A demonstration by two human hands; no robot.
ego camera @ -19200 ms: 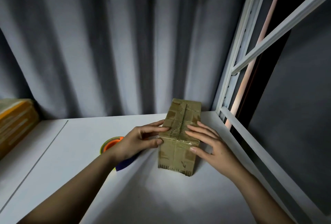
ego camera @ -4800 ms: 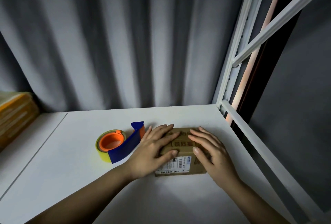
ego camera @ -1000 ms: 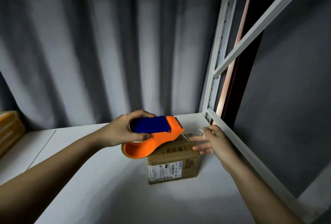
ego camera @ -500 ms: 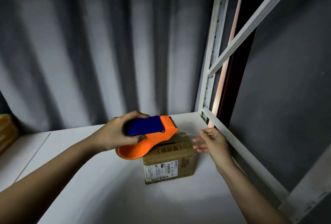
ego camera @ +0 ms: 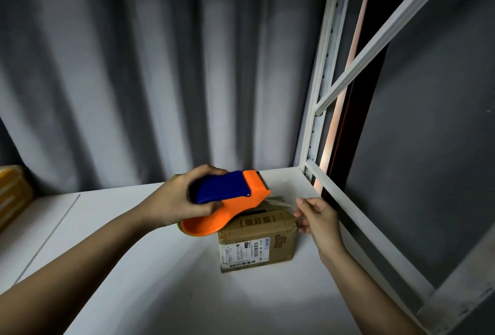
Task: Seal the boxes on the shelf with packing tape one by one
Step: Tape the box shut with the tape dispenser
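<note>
A small brown cardboard box (ego camera: pixel 257 238) with a white label on its front stands on the white shelf (ego camera: pixel 134 267). My left hand (ego camera: pixel 176 198) grips an orange and blue tape dispenser (ego camera: pixel 227 200) just above the box's left top edge. A strip of clear tape (ego camera: pixel 281 204) runs from the dispenser's toothed end over the box top to my right hand (ego camera: pixel 317 217), which pinches the tape's free end at the box's right top edge.
Grey curtain hangs behind the shelf. A white metal upright and rails (ego camera: pixel 329 195) bound the shelf on the right, close to my right hand. Yellow-taped boxes (ego camera: pixel 13 195) sit at the far left edge.
The tape strip has been drawn out further across the box top. My right hand has moved down to the box's right edge, and the dispenser has shifted slightly left.
</note>
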